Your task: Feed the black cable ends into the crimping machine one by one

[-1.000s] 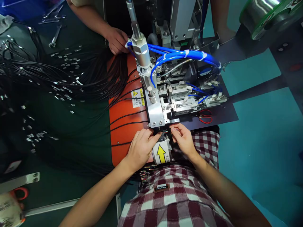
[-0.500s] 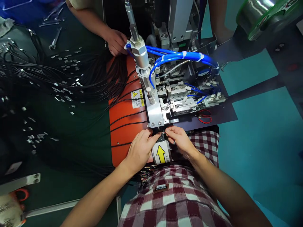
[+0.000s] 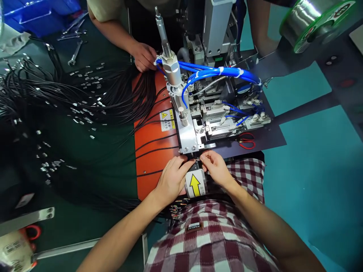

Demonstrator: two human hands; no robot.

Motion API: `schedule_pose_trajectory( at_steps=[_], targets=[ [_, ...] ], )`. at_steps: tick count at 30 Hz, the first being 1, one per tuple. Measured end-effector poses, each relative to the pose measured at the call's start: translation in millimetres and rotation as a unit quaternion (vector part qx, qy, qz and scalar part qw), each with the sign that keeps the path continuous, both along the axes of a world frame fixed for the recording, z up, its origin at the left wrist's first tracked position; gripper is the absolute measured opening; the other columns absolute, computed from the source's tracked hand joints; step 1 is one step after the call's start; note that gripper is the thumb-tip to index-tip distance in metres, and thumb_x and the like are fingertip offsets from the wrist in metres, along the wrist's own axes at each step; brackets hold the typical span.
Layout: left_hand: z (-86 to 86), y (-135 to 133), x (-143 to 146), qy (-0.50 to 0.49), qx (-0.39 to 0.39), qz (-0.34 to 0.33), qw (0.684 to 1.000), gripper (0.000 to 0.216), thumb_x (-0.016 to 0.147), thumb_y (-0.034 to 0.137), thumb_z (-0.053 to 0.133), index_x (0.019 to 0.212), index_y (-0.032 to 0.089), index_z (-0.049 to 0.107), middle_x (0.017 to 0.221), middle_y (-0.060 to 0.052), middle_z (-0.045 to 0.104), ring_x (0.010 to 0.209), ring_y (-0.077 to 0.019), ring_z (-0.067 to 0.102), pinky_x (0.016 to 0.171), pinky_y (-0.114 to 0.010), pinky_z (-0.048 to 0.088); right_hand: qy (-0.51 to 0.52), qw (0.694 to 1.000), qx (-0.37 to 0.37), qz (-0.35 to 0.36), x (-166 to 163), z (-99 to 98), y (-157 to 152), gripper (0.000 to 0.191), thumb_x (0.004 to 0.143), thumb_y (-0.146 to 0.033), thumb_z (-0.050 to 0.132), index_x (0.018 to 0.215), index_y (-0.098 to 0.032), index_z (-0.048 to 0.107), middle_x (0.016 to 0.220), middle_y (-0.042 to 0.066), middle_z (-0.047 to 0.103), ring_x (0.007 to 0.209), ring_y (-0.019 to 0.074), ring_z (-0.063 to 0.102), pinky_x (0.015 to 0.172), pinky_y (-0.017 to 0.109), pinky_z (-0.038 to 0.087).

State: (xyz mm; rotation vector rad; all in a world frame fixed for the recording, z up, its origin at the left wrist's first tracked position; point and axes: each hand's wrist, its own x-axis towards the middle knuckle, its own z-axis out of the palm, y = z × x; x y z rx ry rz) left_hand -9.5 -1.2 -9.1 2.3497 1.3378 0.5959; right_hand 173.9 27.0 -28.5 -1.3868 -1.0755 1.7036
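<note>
My left hand (image 3: 172,177) rests on the orange plate (image 3: 150,158), its fingers pinched on a thin black cable end right under the metal machine head (image 3: 188,134). Across from it, my right hand (image 3: 217,168) pinches the same small wire tips at the machine's front slot. Between my hands sits a white cylinder with a yellow arrow (image 3: 195,184). Several black cables (image 3: 154,141) run left across the orange plate.
A co-worker's hand (image 3: 144,56) holds a bundle of black cables (image 3: 85,94) at the far side. Blue air hoses (image 3: 215,71) loop over the machine. Red-handled scissors (image 3: 246,140) lie on the right. Wrenches (image 3: 74,53) and a solder spool (image 3: 309,22) lie farther off.
My right hand has slid left toward my left hand and closed on the wire tips at the slot. The view shifted slightly.
</note>
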Motion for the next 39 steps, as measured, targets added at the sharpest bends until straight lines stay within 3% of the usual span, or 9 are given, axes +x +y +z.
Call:
schedule_pose_trajectory(
  at_steps=[4, 7, 11, 16, 25, 32, 39],
  targets=[
    [2.6, -2.2, 2.1, 0.040, -0.006, 0.007, 0.999, 0.034, 0.090, 0.011, 0.041, 0.120, 0.014, 0.058, 0.108, -0.014, 0.056, 0.095, -0.0235, 0.051, 0.080, -0.037, 0.048, 0.088, 0.994, -0.067, 0.003, 0.8, -1.9, 2.6, 0.034, 0.076, -0.048, 0.065, 0.069, -0.017, 0.056, 0.050, -0.005, 0.048, 0.046, 0.0088, 0.037, 0.049, 0.024, 0.028],
    [3.0, -3.8, 4.1, 0.051, -0.009, 0.019, 0.998, 0.036, 0.089, 0.010, 0.040, 0.120, 0.015, 0.058, 0.108, -0.013, 0.056, 0.093, -0.0230, 0.051, 0.079, -0.037, 0.048, 0.090, 0.992, -0.086, -0.009, 2.0, -2.6, 2.0, 0.038, 0.074, -0.052, 0.067, 0.069, -0.016, 0.058, 0.052, -0.004, 0.051, 0.047, 0.0088, 0.040, 0.048, 0.024, 0.030],
    [1.2, -4.4, 4.6, 0.044, 0.003, 0.024, 0.999, 0.035, 0.089, 0.010, 0.041, 0.119, 0.015, 0.058, 0.106, -0.012, 0.056, 0.092, -0.0223, 0.051, 0.079, -0.035, 0.047, 0.077, 0.992, -0.076, -0.060, 0.7, -1.6, -1.0, 0.042, 0.074, -0.058, 0.064, 0.073, -0.016, 0.060, 0.063, -0.002, 0.056, 0.048, 0.0091, 0.046, 0.049, 0.024, 0.035],
    [0.0, -4.7, 3.8, 0.067, 0.022, 0.021, 0.997, 0.035, 0.091, 0.015, 0.041, 0.120, 0.016, 0.059, 0.103, -0.012, 0.056, 0.089, -0.0222, 0.050, 0.075, -0.034, 0.045, 0.033, 0.998, -0.018, -0.044, -3.6, 2.0, -1.9, 0.033, 0.076, -0.049, 0.066, 0.070, -0.018, 0.056, 0.055, -0.004, 0.051, 0.049, 0.0103, 0.044, 0.050, 0.025, 0.034],
    [5.5, -3.6, 16.8, 0.124, -0.004, 0.050, 0.991, 0.033, 0.089, 0.015, 0.044, 0.119, 0.015, 0.059, 0.096, -0.011, 0.057, 0.082, -0.0222, 0.051, 0.071, -0.034, 0.045, 0.146, 0.984, -0.081, -0.066, -8.9, -6.5, -4.1, 0.034, 0.073, -0.048, 0.069, 0.069, -0.018, 0.052, 0.054, -0.007, 0.045, 0.047, 0.0083, 0.035, 0.049, 0.023, 0.028],
    [8.4, -20.7, -7.9, 0.008, -0.005, 0.075, 0.997, 0.040, 0.092, 0.010, 0.034, 0.128, 0.017, 0.050, 0.115, -0.012, 0.053, 0.108, -0.0210, 0.051, 0.092, -0.036, 0.047, 0.113, 0.992, -0.046, -0.042, -7.5, -7.7, -3.7, 0.038, 0.074, -0.053, 0.066, 0.069, -0.019, 0.050, 0.051, -0.007, 0.043, 0.048, 0.0093, 0.034, 0.050, 0.024, 0.029],
    [2.8, -55.2, -16.0, 0.182, 0.016, 0.175, 0.967, 0.048, 0.093, 0.025, 0.043, 0.141, 0.018, 0.041, 0.135, -0.016, 0.047, 0.121, -0.0322, 0.044, 0.096, -0.048, 0.045, 0.092, 0.995, -0.015, -0.045, -6.8, -14.4, -3.2, 0.035, 0.076, -0.051, 0.064, 0.073, -0.018, 0.052, 0.053, -0.007, 0.046, 0.049, 0.0094, 0.038, 0.052, 0.024, 0.031]
  ],
)
